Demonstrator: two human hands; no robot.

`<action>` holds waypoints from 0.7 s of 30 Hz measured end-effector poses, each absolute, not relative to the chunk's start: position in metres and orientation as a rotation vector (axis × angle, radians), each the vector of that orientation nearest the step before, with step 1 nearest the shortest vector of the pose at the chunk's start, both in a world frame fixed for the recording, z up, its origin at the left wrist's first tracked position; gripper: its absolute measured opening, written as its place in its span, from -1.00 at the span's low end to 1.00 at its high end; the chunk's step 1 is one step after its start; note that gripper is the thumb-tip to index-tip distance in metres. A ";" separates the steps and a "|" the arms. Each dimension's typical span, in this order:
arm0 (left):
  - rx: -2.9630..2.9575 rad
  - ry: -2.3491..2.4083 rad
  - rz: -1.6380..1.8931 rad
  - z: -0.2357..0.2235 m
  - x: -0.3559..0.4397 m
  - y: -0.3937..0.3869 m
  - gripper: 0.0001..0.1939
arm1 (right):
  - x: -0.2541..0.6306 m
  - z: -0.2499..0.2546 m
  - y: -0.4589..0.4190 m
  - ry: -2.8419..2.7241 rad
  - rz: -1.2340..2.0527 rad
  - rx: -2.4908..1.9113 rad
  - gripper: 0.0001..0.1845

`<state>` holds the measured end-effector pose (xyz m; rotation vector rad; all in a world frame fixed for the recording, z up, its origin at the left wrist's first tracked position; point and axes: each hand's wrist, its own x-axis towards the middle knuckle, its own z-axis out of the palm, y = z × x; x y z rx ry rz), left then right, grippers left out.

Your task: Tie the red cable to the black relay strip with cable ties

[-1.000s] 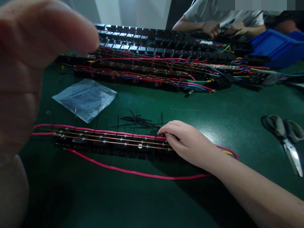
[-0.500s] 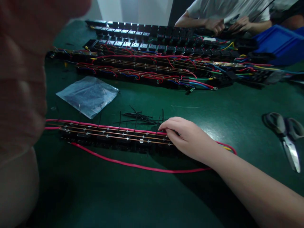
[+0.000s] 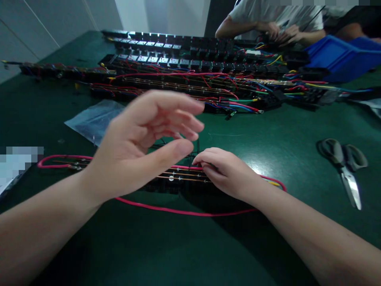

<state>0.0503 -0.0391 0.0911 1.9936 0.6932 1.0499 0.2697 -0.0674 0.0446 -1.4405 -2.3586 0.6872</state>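
My left hand [image 3: 143, 147] is raised over the long black wired strip [image 3: 166, 186], its fingers apart and curved, with nothing in them. My right hand [image 3: 223, 171] rests on the strip with its fingers pinched at a thin black cable tie [image 3: 190, 162] beside the red cable [image 3: 186, 168]; its fingertips are partly hidden. Thin copper-coloured rods run along the strip. A longer loop of red cable bows out on the near side. Behind my left hand, more loose black cable ties are mostly covered.
Scissors [image 3: 345, 169] lie at the right. A clear plastic bag [image 3: 89, 121] is behind my left hand. Several wired black strips [image 3: 178, 79] fill the back, with a blue bin [image 3: 342, 57] at far right. A co-worker's hands [image 3: 276, 33] work behind them.
My left hand has moved from close before the camera at the left to above the strip. My right hand stays at the same place on it. The view has shifted slightly.
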 end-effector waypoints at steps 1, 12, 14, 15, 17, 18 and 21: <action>2.085 0.777 0.967 0.085 0.053 -0.034 -0.79 | 0.270 0.044 -0.067 -2.353 0.694 -1.441 -0.71; 2.545 1.153 0.335 0.034 0.060 -0.002 -0.79 | 0.269 0.040 -0.067 -2.213 0.627 -1.626 -0.69; 2.513 1.158 0.314 0.032 0.059 0.000 -0.78 | 0.270 0.040 -0.067 -2.207 0.628 -1.627 -0.69; 2.498 1.160 0.305 0.032 0.059 0.001 -0.77 | 0.270 0.040 -0.067 -2.197 0.633 -1.629 -0.70; 2.475 1.161 0.293 0.029 0.058 0.004 -0.75 | 0.270 0.041 -0.067 -2.161 0.637 -1.636 -0.70; 2.461 1.163 0.291 0.028 0.058 0.005 -0.74 | 0.270 0.041 -0.067 -2.145 0.641 -1.639 -0.71; 2.419 1.162 0.291 0.024 0.058 0.008 -0.72 | 0.270 0.041 -0.067 -2.129 0.654 -1.640 -0.71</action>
